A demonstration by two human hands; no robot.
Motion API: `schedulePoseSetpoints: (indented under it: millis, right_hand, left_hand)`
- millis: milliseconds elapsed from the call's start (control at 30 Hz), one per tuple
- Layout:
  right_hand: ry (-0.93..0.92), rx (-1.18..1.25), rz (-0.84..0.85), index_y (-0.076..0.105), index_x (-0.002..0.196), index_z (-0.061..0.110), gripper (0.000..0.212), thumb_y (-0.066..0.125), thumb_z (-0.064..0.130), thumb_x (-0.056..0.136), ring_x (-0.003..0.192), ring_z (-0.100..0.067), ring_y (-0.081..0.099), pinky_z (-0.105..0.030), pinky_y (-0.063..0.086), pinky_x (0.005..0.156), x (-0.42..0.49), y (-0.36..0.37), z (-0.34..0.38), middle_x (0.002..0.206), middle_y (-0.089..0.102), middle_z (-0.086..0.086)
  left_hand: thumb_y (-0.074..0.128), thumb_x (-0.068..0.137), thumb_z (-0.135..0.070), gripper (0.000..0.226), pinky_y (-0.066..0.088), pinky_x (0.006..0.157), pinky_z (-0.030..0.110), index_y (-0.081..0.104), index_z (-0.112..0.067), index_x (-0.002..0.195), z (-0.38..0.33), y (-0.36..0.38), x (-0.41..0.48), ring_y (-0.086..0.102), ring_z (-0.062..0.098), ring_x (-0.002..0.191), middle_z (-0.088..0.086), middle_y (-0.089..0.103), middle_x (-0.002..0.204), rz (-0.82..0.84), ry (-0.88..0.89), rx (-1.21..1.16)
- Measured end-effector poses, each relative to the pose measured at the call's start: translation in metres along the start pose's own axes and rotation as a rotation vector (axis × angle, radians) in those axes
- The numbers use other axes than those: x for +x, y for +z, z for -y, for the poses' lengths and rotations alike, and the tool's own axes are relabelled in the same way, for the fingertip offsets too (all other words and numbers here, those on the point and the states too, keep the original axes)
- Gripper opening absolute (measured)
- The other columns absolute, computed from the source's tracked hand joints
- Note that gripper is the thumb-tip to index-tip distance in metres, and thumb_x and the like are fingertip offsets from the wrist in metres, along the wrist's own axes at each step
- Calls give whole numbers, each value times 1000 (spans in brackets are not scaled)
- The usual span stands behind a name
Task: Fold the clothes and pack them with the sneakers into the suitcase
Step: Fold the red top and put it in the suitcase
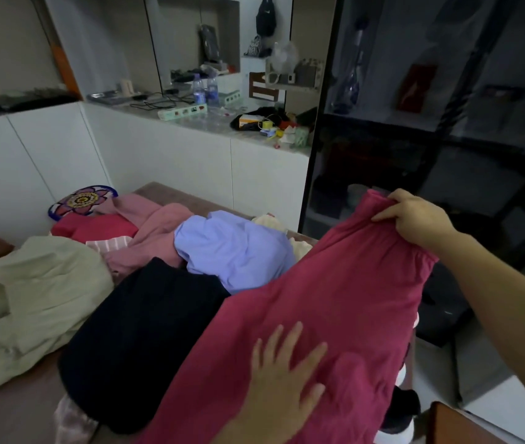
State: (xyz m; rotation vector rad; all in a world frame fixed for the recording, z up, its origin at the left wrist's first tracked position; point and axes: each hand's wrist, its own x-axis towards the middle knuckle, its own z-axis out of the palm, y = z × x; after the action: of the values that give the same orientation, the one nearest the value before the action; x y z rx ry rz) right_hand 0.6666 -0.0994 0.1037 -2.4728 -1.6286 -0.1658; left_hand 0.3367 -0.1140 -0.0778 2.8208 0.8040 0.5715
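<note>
In the head view, the right hand [415, 219] grasps the upper edge of the red garment [335, 299] and holds it raised. The left hand [282, 389] lies flat on the same cloth with fingers spread, grasping nothing. Left of both hands lie a black garment [139, 331], a blue shirt [232, 248] and a beige garment [30, 290].

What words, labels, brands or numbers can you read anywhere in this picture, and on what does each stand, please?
No text can be read.
Water bottles: blue labels, too blurred.
Hanging black bag: white mark, too small to tell.
Red box, upper right: print blurred.
</note>
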Motion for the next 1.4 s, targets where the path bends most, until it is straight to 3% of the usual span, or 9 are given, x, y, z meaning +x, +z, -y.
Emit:
schedulePoseSetpoints:
  millis: [167,333,500,600,733,867,1033,1200,1400]
  right_hand:
    - [-102,-67,-39,68,107,42,46,44,7,89,122,-21,46,-36,47,85,1,-10,10,136,45,6]
    - [-122,-77,-27,67,109,42,46,42,8,90,122,-19,46,-31,43,83,-5,-13,8,137,43,8]
    - [-91,14,-41,70,105,40,49,40,4,89,117,-19,50,-33,46,85,-7,-11,0,135,44,8]
    - [-127,85,-32,70,106,37,48,40,4,91,114,-19,50,-38,46,92,-9,-11,6,130,46,5]
    - [-278,112,26,56,126,42,41,43,17,96,108,-20,53,-42,47,90,-27,-12,48,122,47,2]
    - [-389,37,277,12,144,51,63,48,36,95,114,-25,52,-41,46,93,-62,6,108,131,39,-1]
    - [-334,545,528,5,140,54,64,38,60,86,140,-14,28,-27,25,113,-94,48,119,151,29,-3]
    - [-340,184,569,-5,131,68,74,8,93,63,145,-14,11,-43,16,118,-125,91,94,158,9,7]
    - [-342,-120,517,-11,140,56,89,-1,89,59,145,-20,-12,-43,-9,115,-153,110,102,158,-14,6]
  left_hand:
    - [22,93,-61,57,35,99,58,13,-42,146,-59,16,45,42,30,132,0,36,150,65,-9,-35]
    - [-9,79,-74,79,-11,112,51,4,-38,149,-90,27,91,-11,28,145,-2,-8,159,204,-211,-424]
    - [16,96,-56,61,-2,116,26,-7,-28,145,-87,3,139,-7,-2,137,-7,-15,155,-359,-713,-1230]
    - [21,102,-36,56,-2,116,25,-4,-20,149,-89,15,151,-7,0,139,-2,-14,157,-337,-744,-1338]
    - [42,61,-91,112,18,116,30,21,-26,149,-76,27,144,26,5,137,-10,15,155,-385,-824,-1751]
    - [26,95,-58,59,23,108,18,29,-28,146,-55,2,106,38,8,131,-8,35,148,-476,-831,-2019]
    - [32,70,-80,91,47,96,46,63,-11,120,-28,-8,59,61,34,112,19,62,122,-334,-885,-2338]
    - [89,52,-43,85,45,100,51,54,-18,125,-8,8,33,61,30,112,15,61,125,-491,-1042,-1869]
    - [71,82,-13,70,35,102,14,36,-35,139,2,20,15,45,-6,120,-17,48,128,-496,-805,-965]
